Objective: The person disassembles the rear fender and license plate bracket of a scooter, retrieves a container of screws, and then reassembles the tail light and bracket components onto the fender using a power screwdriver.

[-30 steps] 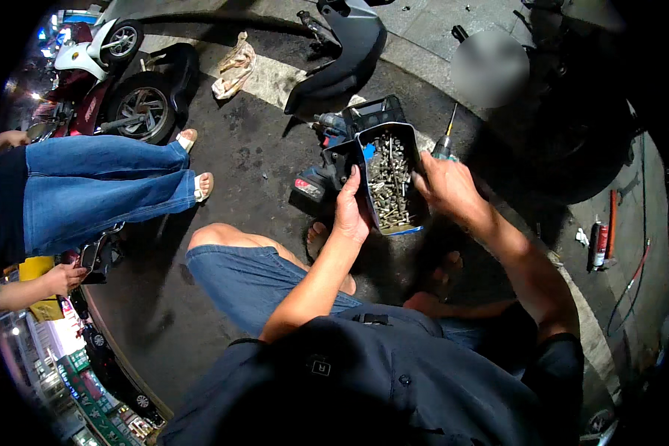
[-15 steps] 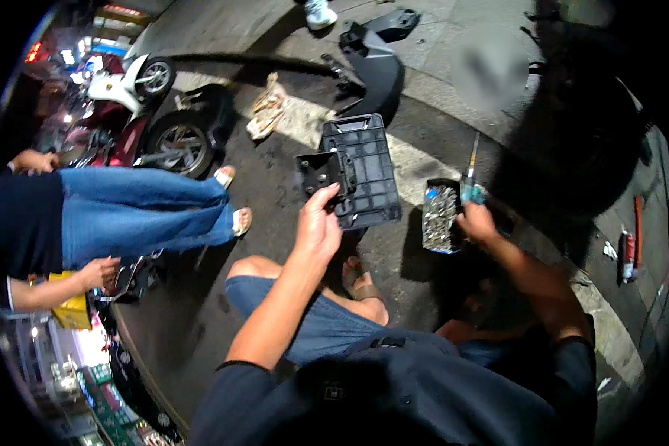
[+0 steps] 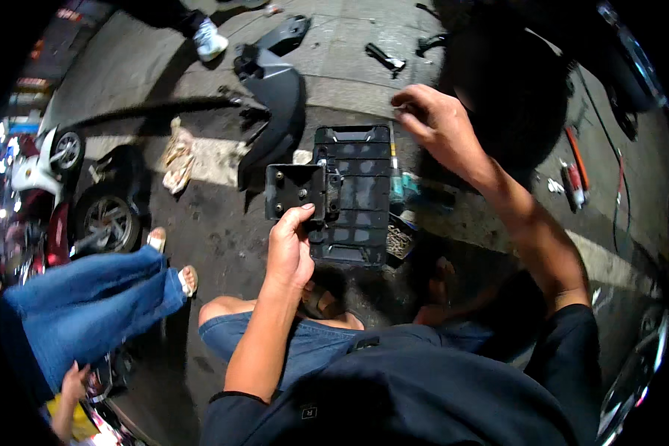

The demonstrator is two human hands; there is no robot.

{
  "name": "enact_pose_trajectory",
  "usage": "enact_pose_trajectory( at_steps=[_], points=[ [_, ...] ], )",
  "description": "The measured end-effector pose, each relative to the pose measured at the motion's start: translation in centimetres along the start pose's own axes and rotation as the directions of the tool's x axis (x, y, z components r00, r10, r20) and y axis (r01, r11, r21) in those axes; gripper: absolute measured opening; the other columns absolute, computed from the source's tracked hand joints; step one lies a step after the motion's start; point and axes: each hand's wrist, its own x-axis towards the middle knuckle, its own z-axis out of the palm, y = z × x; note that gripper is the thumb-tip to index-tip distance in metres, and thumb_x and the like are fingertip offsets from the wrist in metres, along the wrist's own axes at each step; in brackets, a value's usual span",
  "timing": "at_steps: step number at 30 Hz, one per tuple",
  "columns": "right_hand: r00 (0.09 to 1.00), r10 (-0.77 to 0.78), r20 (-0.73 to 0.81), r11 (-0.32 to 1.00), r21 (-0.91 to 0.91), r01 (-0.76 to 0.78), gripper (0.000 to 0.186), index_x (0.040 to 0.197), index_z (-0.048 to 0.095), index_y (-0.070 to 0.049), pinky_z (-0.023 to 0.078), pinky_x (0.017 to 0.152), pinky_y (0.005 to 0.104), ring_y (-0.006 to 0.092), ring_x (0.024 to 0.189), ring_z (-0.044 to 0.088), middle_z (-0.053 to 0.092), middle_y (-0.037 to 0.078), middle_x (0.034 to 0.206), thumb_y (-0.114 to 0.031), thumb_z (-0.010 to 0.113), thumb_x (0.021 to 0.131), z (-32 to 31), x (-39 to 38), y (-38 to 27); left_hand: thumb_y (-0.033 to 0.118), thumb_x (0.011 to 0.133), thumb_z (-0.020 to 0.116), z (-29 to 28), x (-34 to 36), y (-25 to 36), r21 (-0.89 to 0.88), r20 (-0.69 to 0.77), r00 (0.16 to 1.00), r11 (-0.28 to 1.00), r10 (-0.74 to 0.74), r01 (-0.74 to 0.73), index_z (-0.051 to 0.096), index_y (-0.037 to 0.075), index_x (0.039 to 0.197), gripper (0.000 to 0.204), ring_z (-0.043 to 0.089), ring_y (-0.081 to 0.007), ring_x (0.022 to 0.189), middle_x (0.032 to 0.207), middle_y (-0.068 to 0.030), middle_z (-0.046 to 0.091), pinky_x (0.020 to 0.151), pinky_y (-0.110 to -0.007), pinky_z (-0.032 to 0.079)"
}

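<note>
My left hand (image 3: 290, 256) is closed around the lower edge of a black plastic bracket (image 3: 293, 199), a shallow box with several bolts or holes inside. Joined to or lying against its right side is a ribbed black plastic panel (image 3: 351, 195), held up over the pavement. My right hand (image 3: 442, 123) is raised beyond the panel's upper right, fingers curled and thumb bent in; whatever they pinch is too small to make out. Partly behind the panel's right edge lie a teal power screwdriver (image 3: 405, 187) with a long bit and a box of screws (image 3: 400, 241).
A dark curved scooter fairing (image 3: 275, 97) and a crumpled cloth (image 3: 177, 160) lie ahead on the left. A red-and-white tube (image 3: 574, 186) rests at the right beside an orange bar (image 3: 577, 156). A person in jeans (image 3: 97, 312) stands at left near a scooter wheel (image 3: 108, 223).
My right hand has let go of the power screwdriver by the screw box and risen forward. The view has swung right, and the panel now stands straighter, covering part of the box.
</note>
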Motion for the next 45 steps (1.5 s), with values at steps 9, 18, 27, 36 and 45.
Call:
enact_pose_trajectory(
  at_steps=[9,18,27,36,45],
  points=[
    [0.965,-0.229,0.125,0.954,-0.165,0.248,0.044,0.101,0.062,-0.011,0.042,0.081,0.0385,0.0261,0.089,0.052,0.053,0.005,0.092,-0.016,0.075,0.060,0.1,-3.9,-3.1,0.006,0.078,0.057,3.1,3.2,-1.9,0.153,0.105,0.988,0.983,-0.117,0.100,0.063,0.002,0.083,0.009,0.060,-0.0214,0.087,0.090,-0.0091,0.065,0.087,-0.036,0.046],
    [0.935,-0.197,0.294,0.955,-0.158,0.251,0.030,0.082,0.056,-0.010,0.039,0.074,0.0378,0.0251,0.085,0.052,0.052,0.005,0.085,-0.020,0.075,0.061,2.9,-3.8,-0.1,0.010,0.079,0.062,0.7,5.3,-2.9,0.160,0.072,0.971,0.963,-0.229,0.216,0.067,-0.001,0.088,0.015,0.060,-0.0166,0.087,0.089,-0.0074,0.066,0.083,-0.030,0.044],
    [0.951,0.306,0.045,0.949,-0.097,-0.300,0.036,0.109,0.055,0.000,0.046,0.083,0.0413,0.0361,0.097,0.058,0.062,0.020,0.101,-0.017,0.063,0.078,-2.0,-4.3,5.6,0.010,0.083,0.057,-0.1,5.6,-3.2,0.116,0.072,0.980,0.978,-0.184,0.175,0.063,0.000,0.090,0.013,0.064,-0.0192,0.080,0.090,-0.0102,0.066,0.077,-0.034,0.054],
    [0.546,0.576,0.609,0.817,-0.455,-0.354,0.064,0.127,0.048,0.002,0.039,0.098,0.0440,0.0372,0.118,0.049,0.053,0.024,0.125,-0.027,0.070,0.074,7.2,-15.7,13.7,0.012,0.085,0.054,0.8,4.5,-1.8,-0.016,0.193,0.950,0.967,-0.245,0.253,0.062,0.000,0.096,0.018,0.065,-0.0215,0.084,0.094,-0.0119,0.066,0.080,-0.036,0.053],
    [0.665,0.492,0.562,0.427,0.510,-0.747,0.031,0.099,0.061,-0.001,0.047,0.066,0.0263,0.0121,0.069,0.056,0.061,0.002,0.080,-0.031,0.052,0.093,5.2,-8.4,4.0,0.012,0.083,0.057,0.1,3.4,-1.2,-0.079,0.184,0.960,0.971,-0.210,0.227,0.064,0.001,0.090,0.015,0.064,-0.0196,0.081,0.089,-0.0097,0.067,0.078,-0.035,0.053]
  ],
)
